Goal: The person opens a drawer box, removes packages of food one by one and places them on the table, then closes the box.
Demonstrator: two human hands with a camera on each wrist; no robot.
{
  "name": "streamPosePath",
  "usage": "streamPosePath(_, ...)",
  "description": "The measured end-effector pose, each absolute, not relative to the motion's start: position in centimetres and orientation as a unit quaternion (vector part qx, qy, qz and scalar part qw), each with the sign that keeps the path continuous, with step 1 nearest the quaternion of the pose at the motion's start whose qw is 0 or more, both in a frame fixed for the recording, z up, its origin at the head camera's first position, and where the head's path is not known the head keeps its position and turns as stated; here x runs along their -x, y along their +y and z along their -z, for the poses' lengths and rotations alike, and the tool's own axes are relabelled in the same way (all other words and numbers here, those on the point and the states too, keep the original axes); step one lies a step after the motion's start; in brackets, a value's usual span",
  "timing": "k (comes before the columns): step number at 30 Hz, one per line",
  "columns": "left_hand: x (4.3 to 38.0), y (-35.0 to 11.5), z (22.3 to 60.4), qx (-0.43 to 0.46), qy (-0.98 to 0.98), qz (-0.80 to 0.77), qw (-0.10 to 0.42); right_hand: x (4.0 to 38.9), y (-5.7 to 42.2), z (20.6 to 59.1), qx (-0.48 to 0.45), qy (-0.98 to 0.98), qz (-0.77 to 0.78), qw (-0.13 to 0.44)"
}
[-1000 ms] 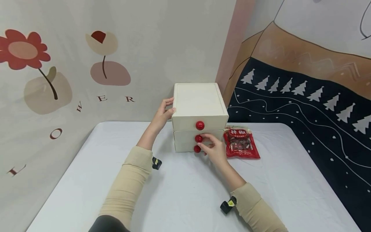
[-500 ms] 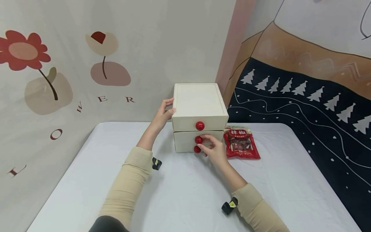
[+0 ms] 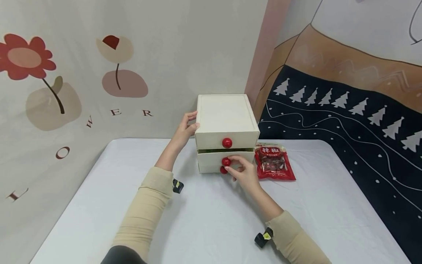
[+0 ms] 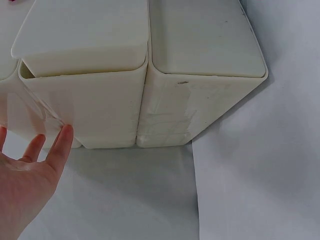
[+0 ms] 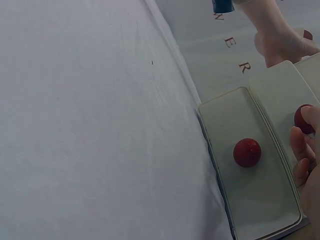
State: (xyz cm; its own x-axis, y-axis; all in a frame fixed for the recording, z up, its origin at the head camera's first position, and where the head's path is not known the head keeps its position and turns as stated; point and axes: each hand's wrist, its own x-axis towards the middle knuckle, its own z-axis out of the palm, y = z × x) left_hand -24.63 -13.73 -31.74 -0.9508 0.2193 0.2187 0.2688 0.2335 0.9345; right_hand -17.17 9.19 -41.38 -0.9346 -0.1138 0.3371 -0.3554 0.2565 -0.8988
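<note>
A cream cabinet [image 3: 227,112] of stacked drawers stands at the back of the table, with a round red knob on each front. My right hand [image 3: 245,174] pinches the middle drawer's knob [image 3: 226,161] between thumb and fingers. That middle drawer [image 3: 209,162] is pulled out a little, and a dark slit shows above its front. In the right wrist view the lowest drawer's knob [image 5: 247,152] is free, beside the curled fingers [image 5: 301,145]. My left hand [image 3: 184,131] rests on the cabinet's left side, its fingers [image 4: 61,147] extended against the wall in the left wrist view.
A red packet of dried chilies [image 3: 275,165] lies right of the cabinet. The table [image 3: 204,220] has a white cloth. Behind it hang a pale flower-printed backdrop [image 3: 171,66] and a dark tree-patterned one [image 3: 316,117]. Each wrist wears a small black camera [image 3: 263,238].
My right hand has drawn the middle drawer toward me by its knob, so a slit has opened and widened under the top drawer. The left hand has stayed at the cabinet's side.
</note>
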Motion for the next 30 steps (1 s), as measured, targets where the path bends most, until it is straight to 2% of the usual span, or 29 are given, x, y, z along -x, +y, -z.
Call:
streamPosePath(4, 26.0, -14.1, 33.2, 0.153, -0.785, 0.6, 0.022, 17.8, 9.5, 42.9, -0.147, -0.786, -0.592, 0.101)
streamPosePath(11, 26.8, -14.3, 34.2, 0.146, -0.788, 0.597, 0.028, 17.3, 9.6, 42.9, -0.159, -0.784, -0.59, 0.11)
streamPosePath(22, 24.7, -13.9, 31.7, 0.159, -0.782, 0.602, 0.018, 16.6, 9.8, 42.8, -0.163, -0.786, -0.588, 0.101)
streamPosePath(30, 24.2, -13.8, 31.3, 0.159, -0.78, 0.605, 0.019, 16.1, 9.9, 43.0, -0.173, -0.791, -0.577, 0.113)
